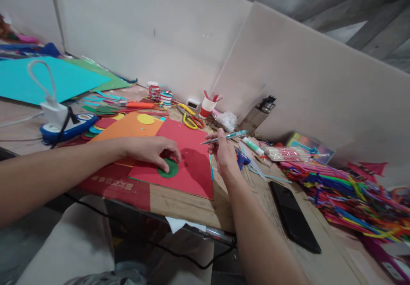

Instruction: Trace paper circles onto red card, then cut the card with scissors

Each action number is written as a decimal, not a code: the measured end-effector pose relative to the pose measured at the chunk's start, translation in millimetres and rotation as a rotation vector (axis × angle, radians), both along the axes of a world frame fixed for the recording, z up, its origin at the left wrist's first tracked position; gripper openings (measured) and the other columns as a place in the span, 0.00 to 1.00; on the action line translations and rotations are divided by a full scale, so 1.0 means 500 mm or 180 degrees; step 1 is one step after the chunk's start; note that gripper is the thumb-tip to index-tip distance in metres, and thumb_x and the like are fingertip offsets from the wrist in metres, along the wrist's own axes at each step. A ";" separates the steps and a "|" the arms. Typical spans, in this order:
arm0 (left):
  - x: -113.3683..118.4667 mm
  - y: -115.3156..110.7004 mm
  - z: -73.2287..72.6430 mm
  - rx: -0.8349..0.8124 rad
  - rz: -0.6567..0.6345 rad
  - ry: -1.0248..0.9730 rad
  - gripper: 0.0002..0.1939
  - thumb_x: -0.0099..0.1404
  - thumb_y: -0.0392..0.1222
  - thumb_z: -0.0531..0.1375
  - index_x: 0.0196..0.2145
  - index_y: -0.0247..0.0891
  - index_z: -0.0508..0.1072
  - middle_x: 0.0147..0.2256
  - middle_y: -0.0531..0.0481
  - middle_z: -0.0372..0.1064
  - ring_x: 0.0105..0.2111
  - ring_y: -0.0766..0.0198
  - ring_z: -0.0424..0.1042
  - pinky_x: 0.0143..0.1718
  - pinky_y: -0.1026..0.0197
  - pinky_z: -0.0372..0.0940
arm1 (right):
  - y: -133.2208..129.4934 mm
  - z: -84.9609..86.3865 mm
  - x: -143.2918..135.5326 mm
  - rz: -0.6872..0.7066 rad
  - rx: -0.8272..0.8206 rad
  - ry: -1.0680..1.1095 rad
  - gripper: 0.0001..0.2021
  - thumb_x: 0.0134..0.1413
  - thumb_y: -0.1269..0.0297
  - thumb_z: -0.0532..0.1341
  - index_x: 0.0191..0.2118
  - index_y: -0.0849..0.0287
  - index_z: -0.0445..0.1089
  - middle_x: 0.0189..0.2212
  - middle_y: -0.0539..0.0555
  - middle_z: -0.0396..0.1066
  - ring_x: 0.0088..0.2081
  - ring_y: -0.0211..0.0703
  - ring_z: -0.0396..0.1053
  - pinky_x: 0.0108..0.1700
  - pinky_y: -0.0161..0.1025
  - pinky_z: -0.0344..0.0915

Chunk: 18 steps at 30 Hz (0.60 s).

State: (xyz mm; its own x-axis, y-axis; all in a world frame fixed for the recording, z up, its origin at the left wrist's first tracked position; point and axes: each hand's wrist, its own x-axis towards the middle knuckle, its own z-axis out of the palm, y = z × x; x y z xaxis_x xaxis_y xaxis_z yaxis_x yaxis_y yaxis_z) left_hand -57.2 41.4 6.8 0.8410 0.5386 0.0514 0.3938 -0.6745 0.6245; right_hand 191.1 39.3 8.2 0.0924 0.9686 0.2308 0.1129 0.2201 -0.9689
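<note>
- Looks like a small craft workshop tbh
- Has a worktable [24, 132] loaded with colored paper [197, 178], a glue stick [253, 146] and a messy heap of pipe cleaners [349, 195]
- Also has plain white partition boards [153, 33] and rough gray beams [336, 11] overhead

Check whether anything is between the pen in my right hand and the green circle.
Only your left hand, in part: its thumb is on the green circle and its fingers curl over the upper edge. From there to the pen in your right hand, nothing visible stands on the red sheet.
</note>
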 end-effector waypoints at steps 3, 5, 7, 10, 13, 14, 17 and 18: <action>-0.001 0.007 -0.005 -0.0119 0.0085 -0.0035 0.08 0.61 0.39 0.63 0.38 0.36 0.78 0.33 0.50 0.76 0.32 0.66 0.72 0.33 0.69 0.64 | 0.000 0.001 0.000 0.0008 -0.0052 0.0004 0.29 0.55 0.35 0.56 0.28 0.61 0.74 0.16 0.49 0.63 0.19 0.34 0.60 0.22 0.34 0.57; -0.001 0.011 -0.009 -0.0236 0.0141 -0.0076 0.06 0.60 0.39 0.63 0.36 0.36 0.78 0.32 0.51 0.76 0.31 0.67 0.73 0.31 0.70 0.63 | 0.000 0.001 -0.001 -0.0002 -0.0078 0.0018 0.29 0.54 0.35 0.56 0.28 0.61 0.74 0.17 0.49 0.63 0.19 0.35 0.60 0.22 0.34 0.57; 0.001 0.016 -0.011 -0.0344 0.0228 -0.0160 0.06 0.60 0.40 0.63 0.35 0.36 0.78 0.31 0.52 0.77 0.31 0.66 0.73 0.31 0.69 0.63 | -0.001 0.002 -0.002 -0.0008 -0.0086 0.0041 0.29 0.54 0.36 0.57 0.27 0.61 0.74 0.17 0.49 0.64 0.20 0.35 0.61 0.22 0.34 0.57; 0.009 0.028 -0.014 -0.0398 0.0539 -0.0356 0.07 0.59 0.42 0.64 0.34 0.37 0.78 0.31 0.52 0.77 0.31 0.65 0.74 0.33 0.67 0.65 | -0.002 0.003 -0.004 -0.0003 -0.0086 0.0053 0.28 0.54 0.36 0.57 0.27 0.61 0.74 0.17 0.49 0.63 0.20 0.35 0.60 0.22 0.34 0.57; 0.016 0.049 -0.012 -0.0240 0.1002 -0.0651 0.10 0.59 0.44 0.63 0.35 0.37 0.78 0.32 0.51 0.77 0.33 0.64 0.73 0.35 0.65 0.66 | -0.002 0.003 -0.004 -0.0024 -0.0104 0.0039 0.29 0.54 0.36 0.57 0.27 0.61 0.73 0.16 0.48 0.62 0.19 0.35 0.59 0.22 0.34 0.57; 0.014 0.058 -0.009 -0.0140 0.1171 -0.0765 0.11 0.59 0.45 0.62 0.36 0.36 0.77 0.33 0.50 0.77 0.33 0.64 0.73 0.36 0.64 0.66 | -0.001 0.003 -0.003 -0.0044 -0.0112 0.0037 0.29 0.54 0.35 0.57 0.27 0.61 0.73 0.16 0.48 0.62 0.19 0.35 0.59 0.22 0.34 0.57; -0.010 0.091 0.005 0.0268 0.1749 -0.1032 0.13 0.60 0.47 0.61 0.37 0.36 0.77 0.37 0.48 0.77 0.36 0.62 0.73 0.39 0.62 0.65 | -0.001 0.003 -0.001 -0.0099 -0.0112 0.0025 0.29 0.54 0.35 0.56 0.27 0.60 0.73 0.16 0.48 0.62 0.19 0.34 0.59 0.22 0.34 0.56; -0.025 0.102 0.010 0.0366 0.1966 -0.1076 0.14 0.60 0.48 0.60 0.37 0.36 0.77 0.37 0.47 0.77 0.37 0.61 0.73 0.40 0.61 0.65 | 0.000 0.003 -0.001 -0.0111 -0.0107 0.0022 0.29 0.54 0.35 0.56 0.27 0.60 0.73 0.16 0.48 0.62 0.18 0.34 0.59 0.22 0.34 0.56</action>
